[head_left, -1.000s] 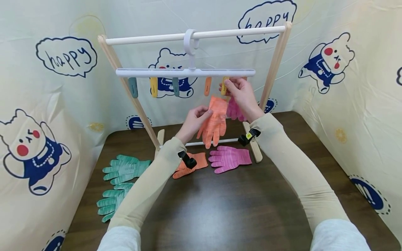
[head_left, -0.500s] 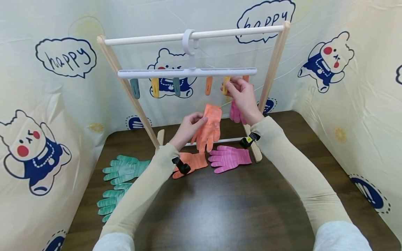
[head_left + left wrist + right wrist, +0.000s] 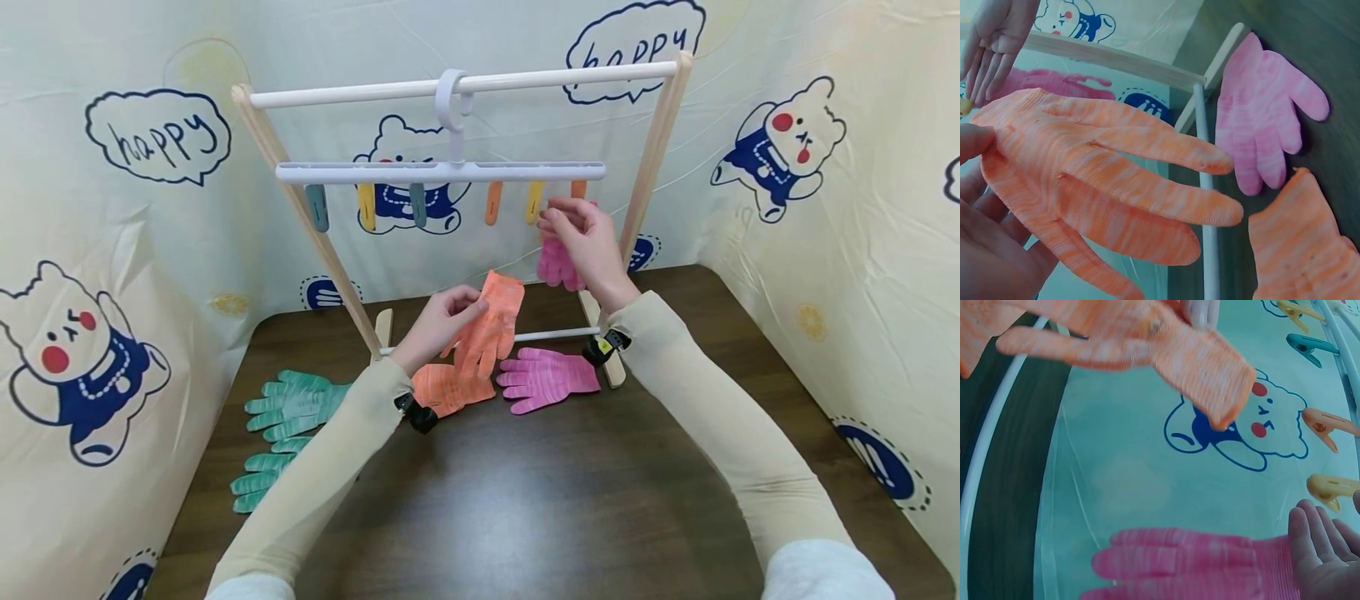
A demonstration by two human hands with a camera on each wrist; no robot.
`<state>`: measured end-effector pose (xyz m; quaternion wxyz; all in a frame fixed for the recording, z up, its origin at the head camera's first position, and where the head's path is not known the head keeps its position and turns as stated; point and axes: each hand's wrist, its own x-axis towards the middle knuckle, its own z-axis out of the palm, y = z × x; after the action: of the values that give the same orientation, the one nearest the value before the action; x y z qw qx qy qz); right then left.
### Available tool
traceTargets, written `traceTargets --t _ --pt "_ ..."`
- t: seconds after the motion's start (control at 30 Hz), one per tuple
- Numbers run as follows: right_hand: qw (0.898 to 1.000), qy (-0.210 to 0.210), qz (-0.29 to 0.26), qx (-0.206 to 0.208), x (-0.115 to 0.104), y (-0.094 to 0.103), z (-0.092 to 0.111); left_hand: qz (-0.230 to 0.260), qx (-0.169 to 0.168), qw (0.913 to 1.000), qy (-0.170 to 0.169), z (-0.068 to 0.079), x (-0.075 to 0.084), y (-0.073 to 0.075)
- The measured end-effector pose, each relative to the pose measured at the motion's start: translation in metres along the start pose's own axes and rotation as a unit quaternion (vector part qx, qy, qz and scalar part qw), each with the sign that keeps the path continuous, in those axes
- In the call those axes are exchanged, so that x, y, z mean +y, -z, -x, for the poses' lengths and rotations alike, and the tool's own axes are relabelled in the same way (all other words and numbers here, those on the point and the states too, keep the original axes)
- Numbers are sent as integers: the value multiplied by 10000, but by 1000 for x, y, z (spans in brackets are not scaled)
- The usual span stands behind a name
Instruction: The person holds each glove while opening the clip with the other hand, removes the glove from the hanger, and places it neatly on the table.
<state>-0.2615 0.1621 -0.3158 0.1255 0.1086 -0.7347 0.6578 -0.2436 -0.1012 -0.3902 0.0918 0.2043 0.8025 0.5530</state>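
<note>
My left hand [image 3: 442, 323] pinches an orange knitted glove [image 3: 495, 312] near its cuff, and the glove's fingers hang down. In the left wrist view that glove [image 3: 1116, 169] spreads across the middle. My right hand [image 3: 588, 242] is just below and right of a yellow clip [image 3: 534, 202] on the white hanger [image 3: 442, 173], holding nothing. The right wrist view has its fingers [image 3: 1319, 534] fairly straight, apart from the yellow clip [image 3: 1332, 489]. Behind that hand hangs a pink glove [image 3: 557, 263], below the rightmost orange clip [image 3: 578, 189]; the hand partly covers it.
Another orange glove [image 3: 442, 390] and a pink glove [image 3: 547, 381] lie on the brown table [image 3: 525, 500]. Two green gloves [image 3: 296, 404] lie at left, partly behind the left sleeve. The hanger hooks over a wooden rack's white rail [image 3: 555, 79], with several more clips along it.
My left hand has moved down and left with the orange glove, away from the clips. The right hand has let go of the yellow clip and dropped slightly.
</note>
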Motion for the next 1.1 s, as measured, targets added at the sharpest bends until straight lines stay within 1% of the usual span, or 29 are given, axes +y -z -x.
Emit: traceTargets --t 0.1,0.3,0.47,0.6,0.77,0.93,1.0,1.1 --pt "10000 19 55 -64 4 4 3 -75 -171 9998 -3 7 -1 3" --pt "9997 -95 163 -157 12 11 7 -353 -514 9979 154 21 -2 7" --pt "9991 -148 356 -147 18 16 9 -638 -983 9929 211 28 -6 7" --pt "9989 -236 391 -145 22 17 11 -776 -1380 9871 236 37 -9 4" --pt "9988 -314 365 -125 23 18 12 -750 -1906 9786 197 44 -17 1" --pt "9985 -352 395 -157 25 19 14 -837 -2292 9694 280 50 -27 -2" --pt "9987 -336 341 -165 25 19 14 -957 -2465 9640 291 52 -32 -4" --pt "9989 -337 299 -156 27 19 13 -1278 -2681 9546 233 54 -40 -8"
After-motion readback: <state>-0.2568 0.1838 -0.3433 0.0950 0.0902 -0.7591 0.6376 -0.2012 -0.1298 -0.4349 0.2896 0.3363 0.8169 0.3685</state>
